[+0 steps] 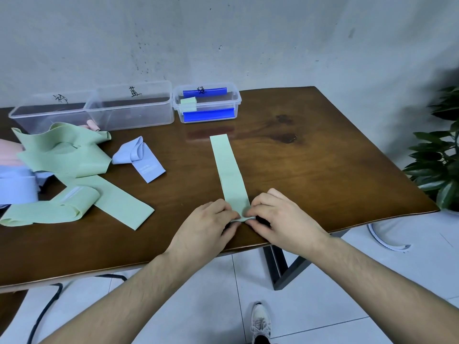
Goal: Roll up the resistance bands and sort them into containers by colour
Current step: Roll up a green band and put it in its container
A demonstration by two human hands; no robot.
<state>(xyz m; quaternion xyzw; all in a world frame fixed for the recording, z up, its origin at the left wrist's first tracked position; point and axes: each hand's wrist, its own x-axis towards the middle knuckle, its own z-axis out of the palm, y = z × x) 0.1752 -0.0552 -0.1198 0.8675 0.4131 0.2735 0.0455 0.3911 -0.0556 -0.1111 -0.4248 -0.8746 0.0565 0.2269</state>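
Scuffed grey wall [223, 33] at the back, white tiled floor [198, 306] below, and a dark wooden table [310, 157] in between. A green band [229, 170] lies flat on the table, running straight away from the person toward the boxes. Its near end sits right by the table's front edge, and both hands are on it there. The left hand [207, 225] and right hand [278, 219] are close together, fingertips almost meeting, each pinching that near end between thumb and fingers where a small fold or first turn of the roll shows.

Along the back there are three clear boxes in a row, each with black handwriting on it. The left box [47, 110] and middle box [131, 108] touch each other. The right box [207, 103] has blue clips and one rolled green band inside.

On the left side of the table is a loose heap of bands [62, 155], mostly green, with pink and blue ones at the far left edge. A blue band [141, 157] lies half-folded just beside the heap, and a small pink roll [93, 125] sits in front of the left box.

A plant [442, 145] is off to the right, a shoe [259, 321] on the floor.
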